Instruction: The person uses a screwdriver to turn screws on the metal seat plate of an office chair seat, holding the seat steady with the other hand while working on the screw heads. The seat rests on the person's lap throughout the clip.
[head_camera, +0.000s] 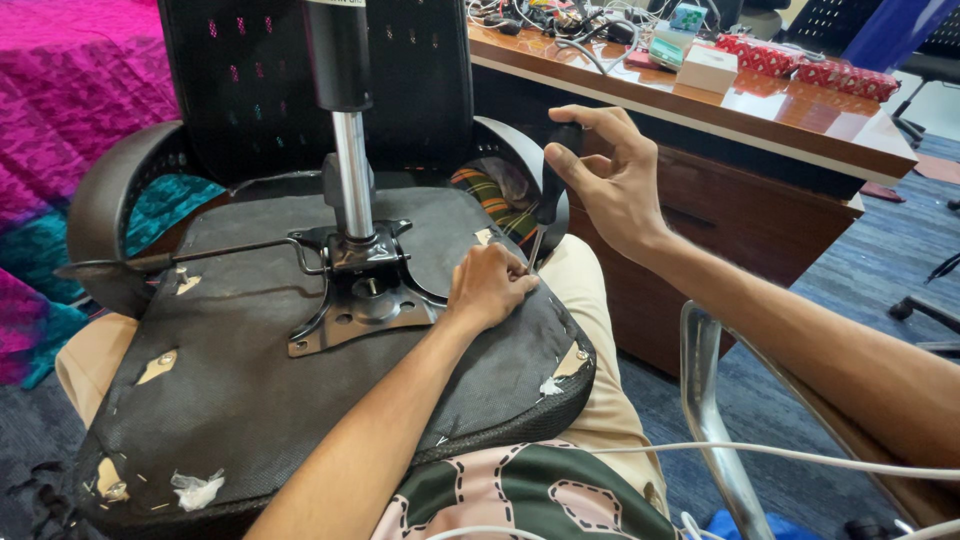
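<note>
An upturned office chair seat (250, 370) with torn black fabric lies across my lap, its metal mounting plate (360, 295) and gas cylinder (345, 120) pointing up. My left hand (488, 285) rests closed on the seat's right side, fingertips pinching around the tip of a screwdriver (548, 195). My right hand (610, 180) grips the screwdriver's black handle from above, holding the tool nearly upright beside the black armrest (530, 160).
A wooden desk (780, 120) stands at the right, with cables, small boxes and red wrapped packages on it. A chrome chair frame (715, 420) and white cable (780, 455) are near my right arm. Pink and teal cloth lies at left.
</note>
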